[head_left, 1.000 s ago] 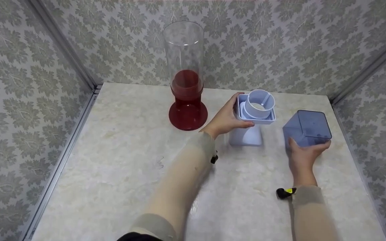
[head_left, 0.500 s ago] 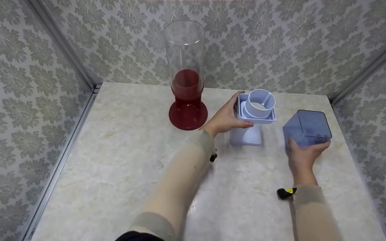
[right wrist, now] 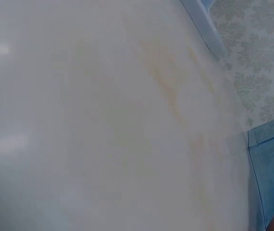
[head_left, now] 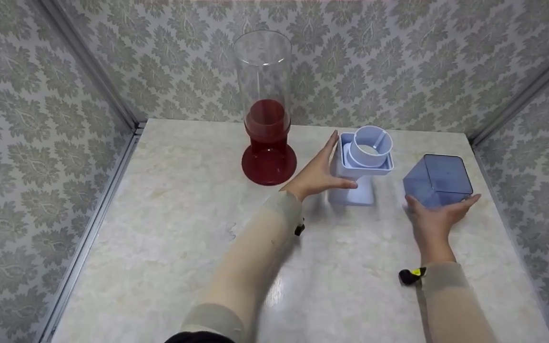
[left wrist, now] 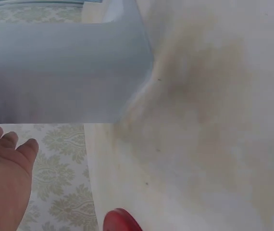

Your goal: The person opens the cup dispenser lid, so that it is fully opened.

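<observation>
Pale-blue stand [head_left: 366,164], left hand [head_left: 319,174] spread wide beside it, right hand [head_left: 435,221] splayed wide at blue container [head_left: 439,178]

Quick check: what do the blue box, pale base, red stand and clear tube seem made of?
Blue box: probably tinted plastic, smooth; it's see-through with crisp edges.
Pale base: likely opaque plastic, satin; soft shading and rounded corners.
Red stand: probably plastic, glossy from its highlights; painted metal possible.
Clear tube: smooth; wallpaper shows through, its rim glints; plastic or glass, can't tell.
</observation>
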### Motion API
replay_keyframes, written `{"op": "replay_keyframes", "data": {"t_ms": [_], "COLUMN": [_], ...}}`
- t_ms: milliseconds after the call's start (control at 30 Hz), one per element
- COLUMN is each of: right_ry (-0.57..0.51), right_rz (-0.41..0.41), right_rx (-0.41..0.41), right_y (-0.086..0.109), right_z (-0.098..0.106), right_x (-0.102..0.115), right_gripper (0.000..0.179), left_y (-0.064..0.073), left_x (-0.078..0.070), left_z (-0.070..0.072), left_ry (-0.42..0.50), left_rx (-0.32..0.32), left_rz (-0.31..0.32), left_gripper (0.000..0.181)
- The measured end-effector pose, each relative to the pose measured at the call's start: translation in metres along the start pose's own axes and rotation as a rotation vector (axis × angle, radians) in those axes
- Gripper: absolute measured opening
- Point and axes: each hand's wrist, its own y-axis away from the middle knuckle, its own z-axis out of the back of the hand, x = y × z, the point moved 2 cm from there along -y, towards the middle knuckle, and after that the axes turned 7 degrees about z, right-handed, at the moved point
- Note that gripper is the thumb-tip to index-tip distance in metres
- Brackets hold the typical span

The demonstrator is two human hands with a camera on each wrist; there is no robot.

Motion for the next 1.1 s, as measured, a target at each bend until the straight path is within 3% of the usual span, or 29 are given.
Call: {"op": "replay_keyframes", "data": {"t_ms": [100, 200, 433, 533, 700, 833, 933, 1100], "right_ry": [0.022, 0.007, -0.107, -0.154, -0.245, -0.432, -0.508, -0.545], "right_rz": [0.029, 0.119, 0.316, 0.435, 0.703, 0.828, 0.896, 1.035], "right_rx": [-0.017, -0.061, -0.123, -0.116, -0.066, 0.039, 0.080, 0.159], "right_y": [0.006, 0.013, 0.039, 0.049, 0.072, 0.094, 0.111, 0.143], "right_z": [0.006, 0.013, 0.022, 0.020, 0.007, -0.011, -0.024, -0.052], "right_x": [-0.001, 0.001, 0.007, 0.010, 0.019, 0.032, 0.044, 0.066], "right_gripper": [0.166, 0.162, 0.128, 0.112, 0.099, 0.089, 0.081, 0.072], "left_y": [0.013, 0.029, 0.074, 0.091, 0.111, 0.121, 0.125, 0.126], "left_x": [0.010, 0.018, 0.034, 0.040, 0.044, 0.041, 0.036, 0.033], "left_z": [0.004, 0.012, 0.042, 0.057, 0.085, 0.107, 0.121, 0.145], "left_ry": [-0.038, -0.066, -0.052, -0.027, 0.028, 0.057, 0.079, 0.110], "left_rx": [0.005, -0.018, -0.128, -0.192, -0.299, -0.384, -0.455, -0.576], "left_rz": [0.012, 0.023, 0.029, -0.011, -0.113, -0.188, -0.238, -0.286], "left_gripper": [0.150, 0.139, 0.113, 0.106, 0.089, 0.079, 0.087, 0.121]}}
